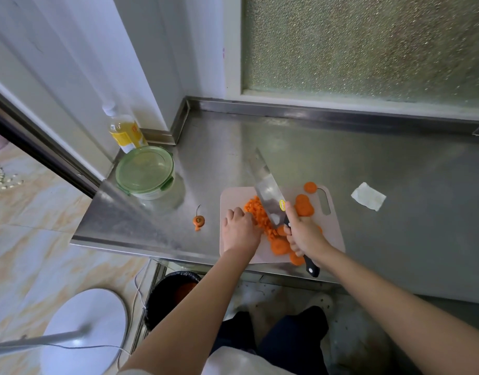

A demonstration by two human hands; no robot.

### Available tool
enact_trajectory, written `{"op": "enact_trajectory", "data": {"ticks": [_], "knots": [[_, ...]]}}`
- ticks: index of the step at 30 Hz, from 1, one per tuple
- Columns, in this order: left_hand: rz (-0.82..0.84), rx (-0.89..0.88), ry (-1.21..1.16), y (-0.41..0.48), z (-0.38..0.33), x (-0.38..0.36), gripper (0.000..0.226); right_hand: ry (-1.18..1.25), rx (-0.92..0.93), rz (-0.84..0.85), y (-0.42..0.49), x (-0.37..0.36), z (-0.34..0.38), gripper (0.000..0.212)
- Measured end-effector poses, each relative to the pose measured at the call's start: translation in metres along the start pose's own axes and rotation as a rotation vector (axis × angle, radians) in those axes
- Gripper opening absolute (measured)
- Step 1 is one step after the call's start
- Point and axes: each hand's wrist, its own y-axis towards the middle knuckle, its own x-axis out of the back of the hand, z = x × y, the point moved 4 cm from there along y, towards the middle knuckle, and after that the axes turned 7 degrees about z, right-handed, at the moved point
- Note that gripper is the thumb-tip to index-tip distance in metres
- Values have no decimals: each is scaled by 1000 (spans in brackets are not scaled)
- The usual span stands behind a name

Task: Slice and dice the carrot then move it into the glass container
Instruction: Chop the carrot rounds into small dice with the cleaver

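Knife point(268, 193) handle gripped in right hand point(304, 234); left hand point(239, 230), curled, holds diced carrot point(256, 209).

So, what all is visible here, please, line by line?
steel counter: one, grey, centre
cutting board: one, pale pink, counter's near edge
diced carrot: one pile, orange, board, left of blade
carrot slices: several, orange, board's right and near side
carrot end: one, orange, counter left of board
knife: one, steel blade, black handle, over board
glass container: one, green lid on, counter's far left
oil bottle: one, yellow, behind container
paper scrap: one, white, right of board
bin: one, black, under counter
fan base: one, white, floor, left
left hand: one, fingers curled, against diced carrot
right hand: one, grips knife handle
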Motion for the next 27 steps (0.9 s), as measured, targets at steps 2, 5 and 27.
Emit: {"op": "enact_trajectory", "data": {"ticks": [2,5,27], "knots": [[14,-8,-11,1,1,-2,24,4,-6,0,-2,2,-1,61],[23,-23,-15,-2,1,-2,24,0,-8,3,-4,5,-1,60],[-52,-136,69,-27,37,17,25,-130,106,13,-2,-7,-24,60]]}}
